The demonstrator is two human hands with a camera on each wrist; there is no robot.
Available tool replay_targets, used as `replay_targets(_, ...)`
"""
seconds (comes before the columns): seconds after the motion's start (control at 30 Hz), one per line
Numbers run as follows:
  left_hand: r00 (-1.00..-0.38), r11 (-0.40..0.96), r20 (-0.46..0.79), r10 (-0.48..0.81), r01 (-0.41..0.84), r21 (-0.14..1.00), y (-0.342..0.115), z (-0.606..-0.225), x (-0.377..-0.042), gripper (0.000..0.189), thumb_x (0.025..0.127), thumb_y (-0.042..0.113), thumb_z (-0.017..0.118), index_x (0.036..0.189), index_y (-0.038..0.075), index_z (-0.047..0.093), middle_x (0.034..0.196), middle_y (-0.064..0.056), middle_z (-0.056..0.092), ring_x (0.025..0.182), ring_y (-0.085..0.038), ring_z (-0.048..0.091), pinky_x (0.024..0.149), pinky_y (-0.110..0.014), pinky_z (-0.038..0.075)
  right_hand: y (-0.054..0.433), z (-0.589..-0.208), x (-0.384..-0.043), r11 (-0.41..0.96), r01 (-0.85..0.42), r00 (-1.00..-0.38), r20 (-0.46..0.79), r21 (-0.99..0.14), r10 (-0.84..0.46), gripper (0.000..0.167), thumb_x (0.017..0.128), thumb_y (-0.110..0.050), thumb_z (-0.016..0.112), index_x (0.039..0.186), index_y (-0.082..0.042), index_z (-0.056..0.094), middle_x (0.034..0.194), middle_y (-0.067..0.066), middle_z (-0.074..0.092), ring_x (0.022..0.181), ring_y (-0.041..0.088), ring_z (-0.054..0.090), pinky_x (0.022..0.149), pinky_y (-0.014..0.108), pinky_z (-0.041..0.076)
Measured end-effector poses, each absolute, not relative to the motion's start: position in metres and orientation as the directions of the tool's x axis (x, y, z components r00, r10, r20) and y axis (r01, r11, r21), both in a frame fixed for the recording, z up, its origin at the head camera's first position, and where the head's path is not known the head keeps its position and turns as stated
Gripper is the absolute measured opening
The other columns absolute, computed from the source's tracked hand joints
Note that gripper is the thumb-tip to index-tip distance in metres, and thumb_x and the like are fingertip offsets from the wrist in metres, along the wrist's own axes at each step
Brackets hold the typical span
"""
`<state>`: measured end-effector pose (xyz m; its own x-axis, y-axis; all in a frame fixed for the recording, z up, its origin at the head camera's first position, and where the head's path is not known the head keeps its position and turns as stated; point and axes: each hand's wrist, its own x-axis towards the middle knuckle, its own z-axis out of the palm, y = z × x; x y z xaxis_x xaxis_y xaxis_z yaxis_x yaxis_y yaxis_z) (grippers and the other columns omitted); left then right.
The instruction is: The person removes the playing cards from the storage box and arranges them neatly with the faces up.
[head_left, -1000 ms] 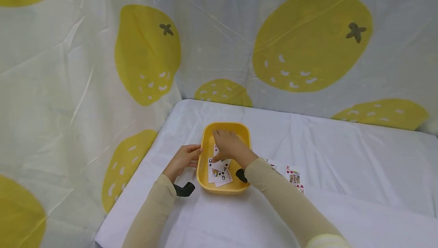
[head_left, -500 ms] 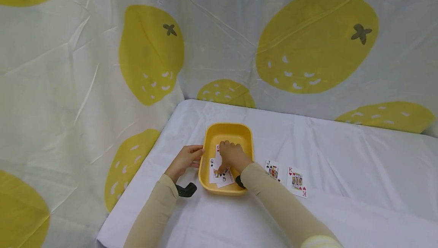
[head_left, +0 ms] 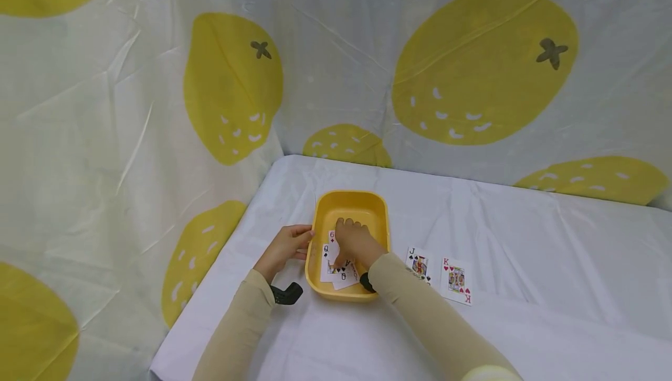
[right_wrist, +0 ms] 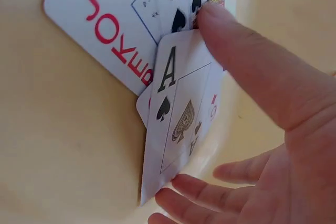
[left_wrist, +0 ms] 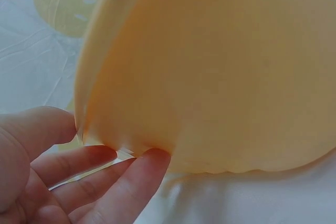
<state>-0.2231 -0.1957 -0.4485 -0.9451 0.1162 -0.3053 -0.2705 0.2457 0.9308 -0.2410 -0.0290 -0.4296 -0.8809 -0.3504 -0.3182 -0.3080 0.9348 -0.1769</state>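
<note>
The tray [head_left: 349, 203] is plain yellow-orange; the ace of spades [right_wrist: 173, 119] is white printed black, the joker [right_wrist: 115, 30] white lettered red. White table [head_left: 315, 340], beige sleeves [head_left: 236, 317]; yellow lemons [head_left: 483, 66] pattern the pale backdrop [head_left: 336, 66].

1. The yellow tray [head_left: 341, 295] looks like moulded plastic, smooth throughout, with a soft semi-gloss on its wall and a few tiny dark specks marking its floor.
2. The ace of spades [right_wrist: 181, 114] and the joker card [right_wrist: 113, 30] appear to be coated paper, smooth-faced and more satin than shiny.
3. The jack of spades [head_left: 419, 264] and the king of hearts [head_left: 457, 280] share that smooth, printed paper look.
4. The white desk cloth [head_left: 525, 270] is creased fabric with a faint sheen.
5. The lemon-print hanging [head_left: 336, 60] resembles thin plastic sheeting, wrinkled and glinting along its folds.
6. The beige sleeve [head_left: 231, 322] is matt cloth.
7. The black wrist piece [head_left: 287, 294] looks like dull, hard plastic.
</note>
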Motion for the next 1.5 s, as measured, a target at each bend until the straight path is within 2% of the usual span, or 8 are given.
replay_targets(0.27, -0.945, 0.248, -0.309, 0.112, -0.274, 0.929, -0.195, -0.448, -0.222, 0.035, 0.090, 0.021, 0.055, 0.120, 0.002, 0.056, 0.109, -0.012, 0.061, 0.082, -0.021, 0.062, 0.064, -0.034, 0.054, -0.027, -0.431, -0.242, 0.933, -0.321, -0.880, -0.312, -0.163, -0.357, 0.100, 0.055, -0.038, 0.085, 0.132, 0.003, 0.035, 0.107, 0.017, 0.047, 0.091, 0.030, 0.046, 0.089, 0.048, 0.037)
replay_targets(0.47, -0.945, 0.249, -0.309, 0.107, -0.275, 0.929, -0.194, -0.449, -0.222, 0.036, 0.090, 0.021, 0.056, 0.120, 0.002, 0.056, 0.110, -0.013, 0.060, 0.082, -0.021, 0.062, 0.064, -0.034, 0.054, -0.028, -0.430, -0.239, 0.925, -0.347, -0.876, -0.297, -0.156, -0.379, 0.098, 0.055, -0.038, 0.085, 0.132, -0.001, 0.037, 0.116, 0.015, 0.039, 0.095, 0.030, 0.043, 0.088, 0.048, 0.039)
replay_targets(0.63, -0.948, 0.253, -0.300, 0.106, -0.266, 0.930, -0.194, -0.448, -0.221, 0.037, 0.089, 0.021, 0.057, 0.120, 0.001, 0.055, 0.110, -0.013, 0.060, 0.082, -0.022, 0.062, 0.064, -0.034, 0.054, -0.029, -0.427, -0.237, 0.901, -0.426, -0.871, -0.233, -0.081, -0.433, 0.089, 0.054, -0.039, 0.085, 0.126, -0.007, 0.042, 0.116, 0.014, 0.037, 0.098, 0.028, 0.041, 0.080, 0.041, 0.045)
replay_targets(0.8, -0.949, 0.241, -0.297, 0.104, -0.266, 0.933, -0.194, -0.449, -0.222, 0.037, 0.089, 0.020, 0.057, 0.120, 0.001, 0.056, 0.110, -0.013, 0.060, 0.082, -0.022, 0.062, 0.063, -0.034, 0.054, -0.028, -0.426, -0.235, 0.879, -0.477, -0.866, -0.175, 0.002, -0.469, 0.088, 0.053, -0.044, 0.084, 0.123, -0.010, 0.044, 0.112, 0.013, 0.039, 0.096, 0.026, 0.040, 0.077, 0.036, 0.045)
replay_targets(1.0, -0.950, 0.233, -0.291, 0.114, -0.260, 0.937, -0.195, -0.449, -0.221, 0.037, 0.089, 0.020, 0.058, 0.120, 0.000, 0.056, 0.111, -0.014, 0.060, 0.083, -0.022, 0.062, 0.063, -0.034, 0.054, -0.028, -0.426, -0.235, 0.871, -0.488, -0.857, -0.163, -0.048, -0.489, 0.076, 0.055, -0.036, 0.085, 0.119, -0.018, 0.049, 0.113, 0.013, 0.039, 0.095, 0.028, 0.038, 0.075, 0.037, 0.045)
replay_targets(1.2, -0.949, 0.243, -0.292, 0.116, -0.258, 0.935, -0.194, -0.444, -0.219, 0.036, 0.089, 0.020, 0.057, 0.120, 0.000, 0.056, 0.111, -0.014, 0.059, 0.082, -0.022, 0.062, 0.063, -0.034, 0.054, -0.028, -0.424, -0.235, 0.864, -0.493, -0.844, -0.186, -0.099, -0.503, 0.069, 0.057, -0.032, 0.085, 0.113, -0.012, 0.050, 0.118, 0.014, 0.038, 0.097, 0.029, 0.039, 0.077, 0.038, 0.046)
replay_targets(1.43, -0.950, 0.232, -0.288, 0.121, -0.255, 0.939, -0.195, -0.448, -0.221, 0.037, 0.089, 0.021, 0.057, 0.119, 0.000, 0.056, 0.110, -0.013, 0.060, 0.084, -0.023, 0.063, 0.063, -0.034, 0.054, -0.028, -0.422, -0.235, 0.869, -0.490, -0.848, -0.194, -0.071, -0.494, 0.067, 0.061, -0.033, 0.083, 0.114, -0.011, 0.048, 0.115, 0.012, 0.038, 0.095, 0.029, 0.041, 0.076, 0.040, 0.046)
replay_targets(1.5, -0.950, 0.233, -0.286, 0.122, -0.253, 0.939, -0.195, -0.449, -0.221, 0.037, 0.089, 0.021, 0.057, 0.119, 0.000, 0.056, 0.110, -0.014, 0.060, 0.084, -0.023, 0.063, 0.063, -0.034, 0.054, -0.027, -0.419, -0.236, 0.865, -0.499, -0.846, -0.186, -0.051, -0.499, 0.070, 0.062, -0.036, 0.081, 0.118, -0.011, 0.046, 0.116, 0.012, 0.038, 0.096, 0.029, 0.042, 0.076, 0.040, 0.046)
